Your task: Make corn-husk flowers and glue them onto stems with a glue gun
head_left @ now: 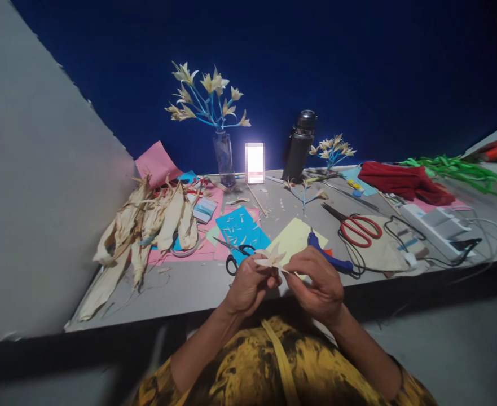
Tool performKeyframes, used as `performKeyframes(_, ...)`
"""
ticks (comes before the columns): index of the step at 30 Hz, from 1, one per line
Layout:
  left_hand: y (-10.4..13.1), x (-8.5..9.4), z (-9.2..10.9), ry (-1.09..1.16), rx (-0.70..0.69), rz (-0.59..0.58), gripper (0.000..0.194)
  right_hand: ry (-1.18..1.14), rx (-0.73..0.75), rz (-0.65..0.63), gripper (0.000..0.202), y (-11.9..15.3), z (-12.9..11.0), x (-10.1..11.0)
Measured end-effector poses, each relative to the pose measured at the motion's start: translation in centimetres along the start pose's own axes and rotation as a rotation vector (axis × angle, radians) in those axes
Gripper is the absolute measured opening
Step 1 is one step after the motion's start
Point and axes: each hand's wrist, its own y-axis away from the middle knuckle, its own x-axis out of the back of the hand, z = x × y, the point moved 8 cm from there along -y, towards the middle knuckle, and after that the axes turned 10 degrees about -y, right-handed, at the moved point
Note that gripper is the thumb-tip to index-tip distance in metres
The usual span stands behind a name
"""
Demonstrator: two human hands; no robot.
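A pale flower [274, 257], its pointed petals looking like dried corn husk, is held over the front edge of the table. My left hand [249, 286] is closed around its base, with the fingertips hiding the stem. The thumb and fingers of my right hand [318, 283] pinch a petal tip on the flower's right side. Just behind my left hand lie small black-handled scissors [232, 264]. A blue glue gun [330, 256] rests beyond my right hand, next to a yellow paper sheet [294, 234].
Dried husks [140, 225] are heaped at the left. Behind stand a glass vase [224, 160] of husk flowers, a bright blurred light [255, 163] and a dark flask [301, 149]. Red-handled scissors [360, 230], a power strip [436, 228] and loose cables lie to the right.
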Motion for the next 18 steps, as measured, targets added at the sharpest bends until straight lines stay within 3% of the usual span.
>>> performKeyframes(3,0.1,-0.2,0.0,-0.009,0.006,-0.013,0.031,-0.094,-0.065,0.032,0.021,0.5,0.5,0.5)
performKeyframes(6,0.0,0.0,0.1,-0.078,-0.007,-0.015,0.028,-0.180,-0.284,0.076,0.011,1.1,2.4,1.2)
performKeyframes(11,-0.1,0.2,0.2,-0.222,-0.026,-0.025,0.017,-0.260,-0.583,-0.011,0.011,1.6,4.6,0.7)
performKeyframes(15,0.0,0.1,-0.1,-0.209,-0.037,-0.055,0.018,-0.246,-0.673,-0.024,0.019,1.7,5.0,0.7)
performKeyframes(18,0.0,0.2,-0.4,-0.185,-0.031,-0.061,0.021,-0.255,-0.711,0.038,0.021,1.9,5.1,0.8)
